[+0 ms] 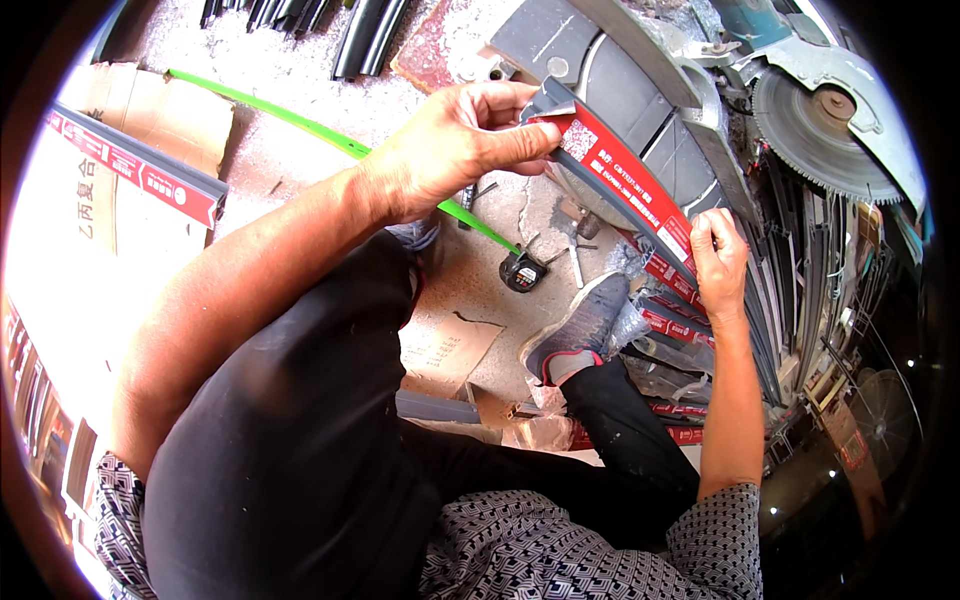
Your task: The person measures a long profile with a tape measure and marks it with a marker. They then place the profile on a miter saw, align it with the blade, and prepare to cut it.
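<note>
Both hands hold a long grey profile strip with a red printed protective film along its face. My left hand pinches the strip's upper end between thumb and fingers, where a corner of the film is lifted and curled. My right hand is closed around the strip farther down, partly hiding it. Below the left hand, a black tape measure lies on the floor. Its bright green blade runs out toward the upper left, passing behind my left wrist.
At the upper right stands a mitre saw with a bare toothed blade and grey table. Cardboard and another red-filmed profile lie left. Black profiles lie at the top; bundled strips crowd the right, beside my shoe.
</note>
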Tool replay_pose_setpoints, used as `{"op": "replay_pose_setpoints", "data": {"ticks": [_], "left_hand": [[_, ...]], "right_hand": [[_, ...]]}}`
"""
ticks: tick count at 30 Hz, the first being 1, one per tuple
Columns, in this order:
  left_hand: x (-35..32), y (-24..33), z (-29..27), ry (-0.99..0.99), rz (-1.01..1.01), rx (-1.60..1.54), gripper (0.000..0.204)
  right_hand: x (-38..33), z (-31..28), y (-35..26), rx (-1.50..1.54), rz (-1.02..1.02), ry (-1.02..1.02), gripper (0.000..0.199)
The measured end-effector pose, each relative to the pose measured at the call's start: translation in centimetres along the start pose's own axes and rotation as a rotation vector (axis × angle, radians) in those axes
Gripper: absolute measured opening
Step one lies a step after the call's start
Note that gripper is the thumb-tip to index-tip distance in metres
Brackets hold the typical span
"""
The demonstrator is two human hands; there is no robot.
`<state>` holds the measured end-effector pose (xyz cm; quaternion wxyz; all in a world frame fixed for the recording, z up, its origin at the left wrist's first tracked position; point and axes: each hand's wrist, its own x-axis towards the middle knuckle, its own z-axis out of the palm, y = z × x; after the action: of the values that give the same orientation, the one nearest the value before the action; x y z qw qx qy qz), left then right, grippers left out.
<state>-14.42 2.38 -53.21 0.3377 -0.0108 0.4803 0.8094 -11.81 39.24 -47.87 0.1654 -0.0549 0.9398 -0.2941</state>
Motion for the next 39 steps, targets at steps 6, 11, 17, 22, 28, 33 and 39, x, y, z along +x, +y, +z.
{"op": "replay_pose_setpoints", "data": {"ticks": [6, 11, 17, 22, 28, 33, 39], "left_hand": [[0.1, -0.1, 0.1, 0.033, -0.013, 0.015, 0.033], [0.1, 0.3, 0.4, 0.07, -0.006, 0.023, 0.029], [0.2, 0.1, 0.7, 0.132, -0.023, 0.042, 0.025], [0.3, 0.1, 1.1, 0.17, -0.032, 0.06, 0.026], [-0.2, 0.0, 0.9, 0.111, -0.003, 0.044, 0.035], [-0.5, 0.1, 0.6, 0.034, -0.016, 0.007, 0.048], [-0.4, -0.2, 0.6, -0.028, 0.005, -0.138, 0.058]], "right_hand": [[0.2, 0.5, 0.2, -0.061, -0.153, 0.053, 0.029], [0.0, 1.2, -0.2, -0.044, -0.146, 0.087, 0.03], [-1.3, 2.8, 0.7, -0.012, -0.086, 0.127, 0.039], [-0.7, 3.2, -1.9, -0.352, -0.373, 0.098, 0.069], [-0.2, 3.3, -0.9, -0.38, -0.289, 0.001, 0.067], [0.2, 2.5, -1.1, -0.327, -0.263, -0.046, 0.055], [0.3, 2.3, -1.5, -0.32, -0.269, -0.032, 0.062]]}}
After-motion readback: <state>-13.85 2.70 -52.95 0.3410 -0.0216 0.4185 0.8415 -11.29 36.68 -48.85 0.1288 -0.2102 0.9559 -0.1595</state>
